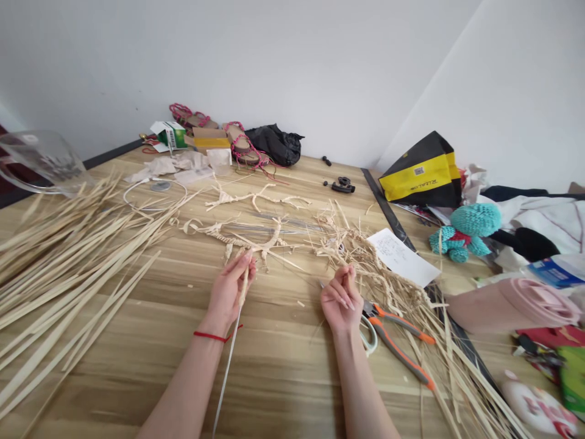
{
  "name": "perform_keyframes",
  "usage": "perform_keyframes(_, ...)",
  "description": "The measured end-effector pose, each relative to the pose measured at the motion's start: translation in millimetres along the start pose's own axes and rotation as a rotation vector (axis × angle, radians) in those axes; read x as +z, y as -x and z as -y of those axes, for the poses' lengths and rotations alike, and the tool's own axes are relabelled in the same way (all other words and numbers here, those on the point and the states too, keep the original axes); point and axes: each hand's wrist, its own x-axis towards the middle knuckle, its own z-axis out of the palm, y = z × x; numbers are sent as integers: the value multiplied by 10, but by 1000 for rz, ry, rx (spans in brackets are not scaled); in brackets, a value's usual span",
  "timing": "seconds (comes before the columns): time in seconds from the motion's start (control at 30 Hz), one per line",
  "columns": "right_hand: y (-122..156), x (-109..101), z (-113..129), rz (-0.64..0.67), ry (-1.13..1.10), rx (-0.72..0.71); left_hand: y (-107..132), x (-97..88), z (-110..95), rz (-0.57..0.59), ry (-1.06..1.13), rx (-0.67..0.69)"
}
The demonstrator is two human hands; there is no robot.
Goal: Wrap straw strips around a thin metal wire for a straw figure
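Nearest me, my left hand (pixel 228 289) has its grip closed on a thin wire (pixel 228 360) with a straw strip (pixel 245 281) pinched against its top, low over the desk (pixel 283 372); my right hand (pixel 340 297) is curled, fingertips together, beside the pliers (pixel 397 341), and I cannot tell whether it holds a strand. I judge the dry strip could snap or slide off the smooth wire if that pinch slackens. The wire's lower end is cut off by the frame edge, and farther out the tangled straw pile (pixel 365 256) hides where single strands run.
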Motion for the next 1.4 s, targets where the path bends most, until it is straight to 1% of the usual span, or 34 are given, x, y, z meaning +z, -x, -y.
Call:
perform_keyframes(0.1,-9,17,-37,0,10,43,44,20,36,136,-102,-69)
perform_keyframes(0.23,-33,-4,-116,33,-16,155,131,84,137,296,-211,-183)
perform_keyframes(0.33,-53,-31,-171,38,41,210,191,133,225,348,-247,-258)
perform_keyframes(0.43,-63,-32,-193,-6,84,239,228,156,283,364,-274,-323)
perform_keyframes(0.5,-59,-16,-195,-19,112,272,237,158,300,382,-291,-341)
perform_keyframes(0.6,-41,23,-204,-5,203,309,242,157,311,413,-317,-336)
perform_keyframes(0.67,-26,48,-224,-1,271,298,246,163,321,404,-334,-328)
perform_keyframes(0.73,-12,65,-253,0,320,256,255,174,335,383,-354,-327)
perform_keyframes(0.87,5,72,-318,2,426,127,280,198,368,394,-380,-320)
perform_keyframes(1.0,6,57,-365,-43,534,39,293,200,388,419,-375,-296)
perform_keyframes(1.13,10,54,-369,-113,617,-25,278,187,390,412,-407,-283)
perform_keyframes(1.23,14,57,-358,-120,651,-42,261,180,386,391,-442,-279)
perform_keyframes(1.4,7,58,-352,-109,596,-25,246,169,394,380,-498,-294)
